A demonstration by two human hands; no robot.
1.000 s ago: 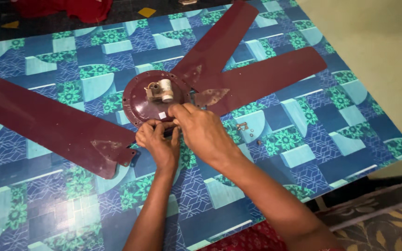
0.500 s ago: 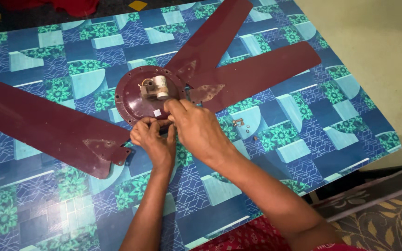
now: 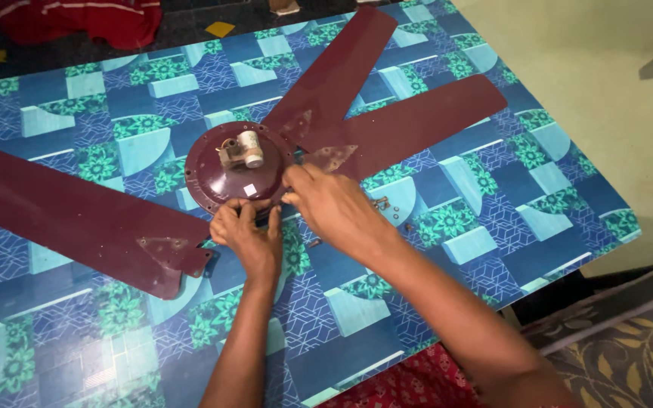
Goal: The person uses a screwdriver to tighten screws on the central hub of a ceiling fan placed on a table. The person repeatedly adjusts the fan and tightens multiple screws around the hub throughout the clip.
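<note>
Blue patterned sheet (image 3: 493, 249) underlies everything. Maroon ceiling fan (image 3: 239, 170), motor hub centre, blades at 9, 1 and 2 o'clock, unchanged from a second ago. Right hand (image 3: 334, 208) and left hand (image 3: 247, 234) stay pinched narrow at hub's 6 o'clock rim; held part hidden. Loose screws (image 3: 383, 204) at 3 o'clock.

Three maroon fan blades (image 3: 410, 125) spread around one round motor hub (image 3: 224, 181). Two hands, left (image 3: 247, 238) and right (image 3: 334, 208), rest at the hub's near edge.

A maroon ceiling fan (image 3: 239, 170) lies flat on the patterned sheet, blades spread, a small cylindrical capacitor (image 3: 249, 149) atop its round hub.
</note>
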